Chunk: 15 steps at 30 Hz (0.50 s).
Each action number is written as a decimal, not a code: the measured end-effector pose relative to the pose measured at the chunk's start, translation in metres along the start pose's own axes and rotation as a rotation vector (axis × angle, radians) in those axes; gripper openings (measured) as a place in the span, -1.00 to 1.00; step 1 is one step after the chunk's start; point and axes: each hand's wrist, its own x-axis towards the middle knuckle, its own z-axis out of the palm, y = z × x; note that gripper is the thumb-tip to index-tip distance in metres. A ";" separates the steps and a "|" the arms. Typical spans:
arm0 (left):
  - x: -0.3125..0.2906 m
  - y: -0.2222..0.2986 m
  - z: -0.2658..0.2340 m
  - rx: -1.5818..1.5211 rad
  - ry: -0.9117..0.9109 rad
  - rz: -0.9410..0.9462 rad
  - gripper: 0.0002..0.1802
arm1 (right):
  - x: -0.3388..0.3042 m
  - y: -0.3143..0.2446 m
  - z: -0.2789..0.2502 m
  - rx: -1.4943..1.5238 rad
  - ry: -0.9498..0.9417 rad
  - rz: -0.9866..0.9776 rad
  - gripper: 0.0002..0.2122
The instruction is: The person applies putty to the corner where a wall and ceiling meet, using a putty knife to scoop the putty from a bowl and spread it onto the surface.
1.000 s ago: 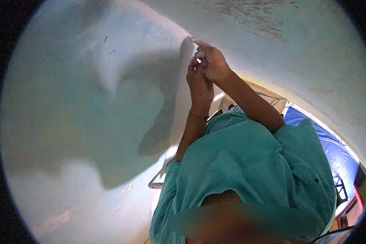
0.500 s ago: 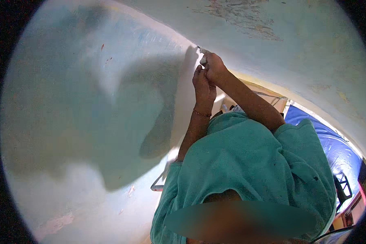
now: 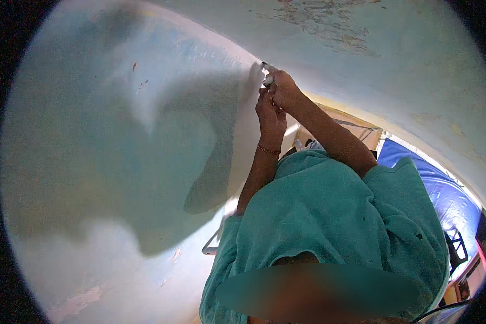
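Observation:
Both my arms reach up and forward to the corner where the pale blue wall (image 3: 129,129) meets the ceiling (image 3: 405,59). My right hand (image 3: 284,87) is closed around a small, slim, pale object (image 3: 268,80) with a dark tip, whose kind I cannot make out. Its tip is at or very close to the corner line. Just below, my left hand (image 3: 271,121), with a reddish bracelet at the wrist, is held up against my right hand. Its fingers are curled, and what they hold, if anything, is hidden.
Paint is flaking on the ceiling, and the wall has chipped spots and my arms' shadow. A blue sheet (image 3: 426,173) hangs at the right beside a black frame (image 3: 457,248). Behind my arms is a brown panel (image 3: 340,124). A metal bracket-like piece (image 3: 210,249) shows by my left sleeve.
My hands have barely moved; both stay at the same spot on the corner. Slightly more of the pale object shows between them.

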 end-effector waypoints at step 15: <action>-0.006 0.007 0.008 -0.037 0.035 0.017 -0.93 | 0.018 0.014 -0.001 -0.538 -0.281 -0.535 -0.71</action>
